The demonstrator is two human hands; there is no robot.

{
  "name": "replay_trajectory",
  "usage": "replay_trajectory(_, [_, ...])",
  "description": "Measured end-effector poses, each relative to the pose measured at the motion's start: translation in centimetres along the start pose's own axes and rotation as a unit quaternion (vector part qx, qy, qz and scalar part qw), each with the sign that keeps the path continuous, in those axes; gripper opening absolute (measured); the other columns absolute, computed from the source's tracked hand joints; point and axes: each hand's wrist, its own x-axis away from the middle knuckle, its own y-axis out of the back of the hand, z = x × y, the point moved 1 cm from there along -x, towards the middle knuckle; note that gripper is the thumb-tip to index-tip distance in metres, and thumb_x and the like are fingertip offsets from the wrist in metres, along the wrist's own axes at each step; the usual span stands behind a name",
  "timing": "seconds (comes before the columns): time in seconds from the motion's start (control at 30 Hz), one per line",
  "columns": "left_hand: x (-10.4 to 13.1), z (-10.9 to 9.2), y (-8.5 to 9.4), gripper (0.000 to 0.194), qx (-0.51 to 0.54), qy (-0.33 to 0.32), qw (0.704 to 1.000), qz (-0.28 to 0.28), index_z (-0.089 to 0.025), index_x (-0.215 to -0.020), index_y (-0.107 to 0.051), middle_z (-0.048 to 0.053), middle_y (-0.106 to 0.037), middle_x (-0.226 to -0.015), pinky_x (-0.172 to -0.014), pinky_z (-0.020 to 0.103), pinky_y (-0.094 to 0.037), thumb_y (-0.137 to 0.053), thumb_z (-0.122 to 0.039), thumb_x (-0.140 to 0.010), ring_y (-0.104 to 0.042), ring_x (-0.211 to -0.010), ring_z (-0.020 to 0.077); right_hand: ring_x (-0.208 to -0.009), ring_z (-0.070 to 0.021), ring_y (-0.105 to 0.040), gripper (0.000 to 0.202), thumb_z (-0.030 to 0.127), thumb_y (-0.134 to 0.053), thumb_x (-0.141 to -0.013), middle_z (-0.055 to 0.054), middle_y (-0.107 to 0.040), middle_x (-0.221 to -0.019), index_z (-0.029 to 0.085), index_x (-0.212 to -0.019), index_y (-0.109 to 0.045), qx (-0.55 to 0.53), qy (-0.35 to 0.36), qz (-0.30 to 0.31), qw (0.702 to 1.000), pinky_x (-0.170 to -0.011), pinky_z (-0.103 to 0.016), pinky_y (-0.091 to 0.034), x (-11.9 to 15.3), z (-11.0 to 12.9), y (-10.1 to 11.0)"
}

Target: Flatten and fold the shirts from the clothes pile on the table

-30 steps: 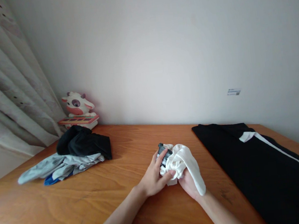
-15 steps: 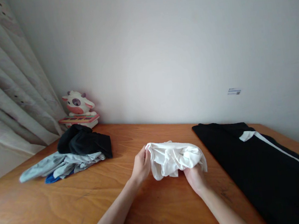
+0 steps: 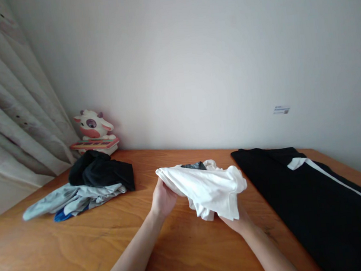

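One white garment (image 3: 202,185) is above the wooden table (image 3: 66,253), between its far and near edges. The left hand (image 3: 164,200) holds one end in its fingers; the right hand (image 3: 238,223) is underneath, fingers hidden, so I cannot tell their grip.

There is room to pass over the table (image 3: 157,160) between the clothes pile (image 3: 102,175) and the white cloth (image 3: 202,185); the toy cow (image 3: 94,125) stands behind the pile, and the wall (image 3: 173,75) closes the back; black cloth (image 3: 319,206) lies along the right; clearance beneath the white cloth is hard to judge.
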Motion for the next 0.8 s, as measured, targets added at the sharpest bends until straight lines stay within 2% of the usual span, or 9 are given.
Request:
replay_trajectory(0.1, [-0.5,-0.1,0.8,0.033,0.010,0.004,0.999,-0.048,-0.019,-0.080,-0.065,0.003,-0.073,-0.077,-0.079,0.030,-0.055,-0.063,-0.049,-0.091,-0.070,-0.080,0.0204,-0.128,-0.0326,-0.057,0.052,0.044,-0.069,-0.081,-0.008,-0.068,-0.129,0.029,-0.130,-0.063,-0.010,-0.015,0.003,1.000,-0.108,-0.053,-0.048,-0.4,1.1,0.3])
replay_trajectory(0.2, [-0.6,0.5,1.4,0.050,-0.008,0.054,0.998,-0.032,-0.022,-0.056,-0.043,-0.005,-0.048,-0.049,-0.056,0.025,-0.047,-0.070,-0.054,-0.083,-0.051,-0.048,0.0119,-0.132,-0.0311,-0.054,0.047,0.040,-0.064,-0.087,-0.012,-0.065,-0.133,0.027,-0.133,-0.062,-0.006,-0.016,0.009,1.000,-0.112,-0.050,-0.044,-0.4,1.7,0.0])
replay_trajectory(0.27, [-0.5,0.9,1.5,0.056,-0.060,0.075,0.995,-0.009,-0.023,-0.055,-0.038,-0.007,-0.040,-0.048,-0.052,0.025,-0.044,-0.067,-0.064,-0.080,-0.044,-0.044,0.0104,-0.135,-0.0311,-0.051,0.049,0.035,-0.064,-0.088,-0.012,-0.063,-0.135,0.026,-0.136,-0.060,0.016,0.006,0.025,1.000,-0.116,-0.050,-0.040,-0.3,1.8,-0.5])
replay_trajectory(0.33, [-0.2,1.0,1.7,0.056,-0.169,0.046,0.985,0.010,-0.023,-0.061,-0.044,-0.006,-0.045,-0.054,-0.057,0.026,-0.045,-0.061,-0.072,-0.079,-0.048,-0.050,0.0123,-0.134,-0.0322,-0.051,0.050,0.030,-0.066,-0.086,-0.012,-0.064,-0.134,0.026,-0.135,-0.061,0.036,0.029,0.029,0.999,-0.117,-0.050,-0.038,-0.2,2.0,-0.9])
replay_trajectory(0.4, [0.3,0.9,1.8,0.053,-0.334,-0.022,0.940,0.064,-0.021,-0.075,-0.054,-0.003,-0.056,-0.067,-0.067,0.029,-0.049,-0.066,-0.073,-0.075,-0.056,-0.064,0.0160,-0.127,-0.0330,-0.057,0.042,0.027,-0.065,-0.085,-0.012,-0.068,-0.128,0.026,-0.127,-0.067,0.036,0.043,0.041,0.998,-0.111,-0.049,-0.044,-0.1,2.3,-1.2])
replay_trajectory(0.5, [0.9,0.7,2.0,0.068,-0.577,-0.122,0.781,0.203,-0.021,-0.105,-0.063,0.003,-0.064,-0.096,-0.086,0.034,-0.049,-0.088,-0.058,-0.054,-0.062,-0.089,0.0244,-0.108,-0.0298,-0.067,0.027,0.026,-0.057,-0.088,-0.009,-0.073,-0.116,0.026,-0.108,-0.076,-0.008,0.035,0.079,0.996,-0.093,-0.042,-0.054,-0.1,3.0,-1.2])
replay_trajectory(0.6, [1.2,0.7,2.2,0.074,-0.692,-0.183,0.652,0.251,-0.023,-0.120,-0.061,0.009,-0.061,-0.112,-0.097,0.040,-0.047,-0.089,-0.046,-0.055,-0.058,-0.105,0.0307,-0.104,-0.0281,-0.068,0.032,0.034,-0.048,-0.094,-0.008,-0.075,-0.112,0.024,-0.096,-0.078,-0.064,0.011,0.075,0.995,-0.089,-0.039,-0.054,-0.4,3.3,-0.7])
replay_trajectory(0.7, [1.0,0.8,2.2,0.046,-0.726,-0.192,0.617,0.235,-0.023,-0.117,-0.062,0.009,-0.061,-0.110,-0.094,0.038,-0.048,-0.072,-0.027,-0.072,-0.060,-0.101,0.0278,-0.089,-0.0260,-0.070,0.049,0.051,-0.039,-0.099,-0.008,-0.077,-0.093,0.022,-0.084,-0.075,-0.083,-0.061,0.015,0.995,-0.080,-0.036,-0.054,-0.7,2.6,-0.2])
replay_trajectory(0.8, [0.8,0.9,2.1,0.035,-0.709,-0.185,0.646,0.213,-0.023,-0.109,-0.065,0.008,-0.064,-0.104,-0.085,0.032,-0.048,-0.059,-0.015,-0.076,-0.063,-0.092,0.0236,-0.074,-0.0230,-0.068,0.054,0.060,-0.040,-0.098,-0.005,-0.073,-0.075,0.022,-0.071,-0.069,-0.044,-0.116,-0.007,0.992,-0.068,-0.032,-0.051,-0.8,1.8,-0.1])
